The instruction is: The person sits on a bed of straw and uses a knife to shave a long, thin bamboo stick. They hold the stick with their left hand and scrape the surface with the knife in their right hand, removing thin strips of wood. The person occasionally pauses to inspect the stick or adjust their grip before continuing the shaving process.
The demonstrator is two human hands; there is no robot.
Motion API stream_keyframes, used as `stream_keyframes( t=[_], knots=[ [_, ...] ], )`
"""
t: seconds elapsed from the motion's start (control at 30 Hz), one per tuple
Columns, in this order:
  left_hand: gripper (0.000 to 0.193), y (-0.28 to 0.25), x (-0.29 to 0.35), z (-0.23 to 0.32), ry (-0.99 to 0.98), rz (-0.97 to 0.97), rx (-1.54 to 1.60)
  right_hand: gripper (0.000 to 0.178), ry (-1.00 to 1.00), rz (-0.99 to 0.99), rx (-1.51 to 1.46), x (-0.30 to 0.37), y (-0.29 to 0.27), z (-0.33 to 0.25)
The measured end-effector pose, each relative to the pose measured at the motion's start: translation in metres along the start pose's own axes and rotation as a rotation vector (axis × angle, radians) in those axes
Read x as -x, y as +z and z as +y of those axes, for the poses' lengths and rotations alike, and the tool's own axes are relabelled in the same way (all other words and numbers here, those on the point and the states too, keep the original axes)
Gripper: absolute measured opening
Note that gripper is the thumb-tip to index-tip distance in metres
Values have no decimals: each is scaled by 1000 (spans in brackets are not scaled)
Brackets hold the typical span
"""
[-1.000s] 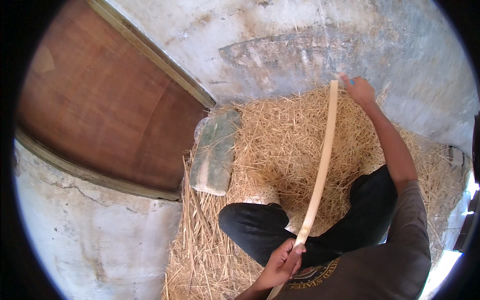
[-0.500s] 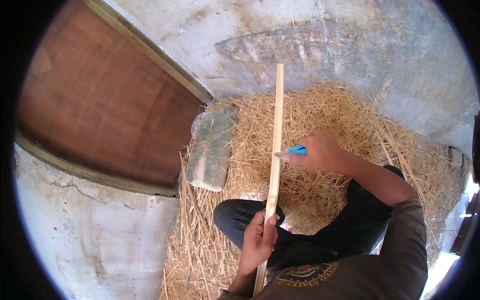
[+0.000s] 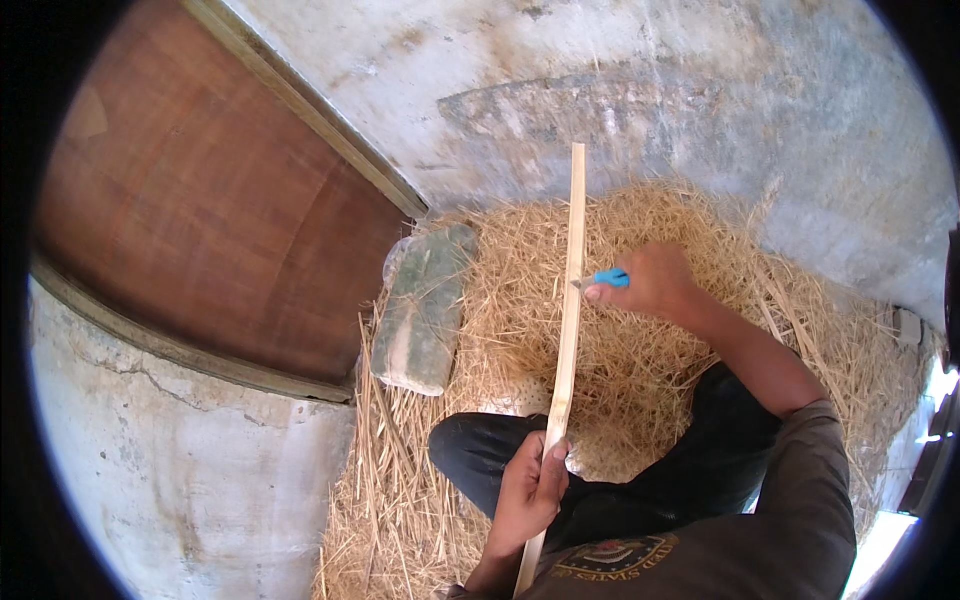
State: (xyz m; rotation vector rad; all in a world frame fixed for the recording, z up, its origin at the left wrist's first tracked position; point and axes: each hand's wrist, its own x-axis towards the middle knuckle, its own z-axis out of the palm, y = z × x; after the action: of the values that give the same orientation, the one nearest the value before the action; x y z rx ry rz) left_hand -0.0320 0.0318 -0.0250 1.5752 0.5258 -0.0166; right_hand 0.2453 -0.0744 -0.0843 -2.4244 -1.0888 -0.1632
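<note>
A long, pale split bamboo strip (image 3: pixel 570 320) stretches from beside my body toward the wall, bending slightly at a joint above my left hand. Its lower part is gripped by my left hand (image 3: pixel 532 492), with the thumb lying along it. Farther up, my right hand (image 3: pixel 655 280) is closed around the blue handle of a knife (image 3: pixel 608 279). The short blade meets the strip's right edge, well above the left hand. Most of the handle is hidden in the right fist.
Straw-like shavings (image 3: pixel 520 290) cover the floor around my crossed legs (image 3: pixel 660 450). A greenish, worn block (image 3: pixel 425 310) lies at the left, near a brown wooden panel (image 3: pixel 220 180) with a frame. A stained wall (image 3: pixel 680 110) rises beyond the heap.
My right hand and the knife have moved slightly up and to the right. The strip's far end has swung a little to the right, and my left hand has shifted with it.
</note>
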Motion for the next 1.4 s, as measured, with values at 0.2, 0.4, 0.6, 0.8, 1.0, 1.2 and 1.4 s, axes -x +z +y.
stream_keyframes(
  t=[0.2, 0.4, 0.6, 0.8, 1.0, 1.2, 1.4],
  knots=[
    [19, -2, 9, -9, -3, 6, 13, 71, -79, 20, -16, 13, 5, -14],
    [15, 3, 22, -8, 9, -39, -154, 71, -61, 226, 80, -20, -1, 43],
    [19, 8, 46, -27, -66, -150, -73, 68, 385, 143, 145, -41, -37, 105],
    [18, 6, 57, -43, -65, -245, 112, 70, 724, 202, 13, -28, -54, 171],
    [35, 1, -2, -16, -7, -14, 162, 72, 13, -94, -240, 28, -26, -11],
    [39, 7, 2, 5, 10, 25, 51, 68, -296, -61, -92, 46, -24, -50],
    [40, 3, 0, -1, 97, 9, 71, 72, -299, 94, -18, 23, -13, -34]
  ],
)
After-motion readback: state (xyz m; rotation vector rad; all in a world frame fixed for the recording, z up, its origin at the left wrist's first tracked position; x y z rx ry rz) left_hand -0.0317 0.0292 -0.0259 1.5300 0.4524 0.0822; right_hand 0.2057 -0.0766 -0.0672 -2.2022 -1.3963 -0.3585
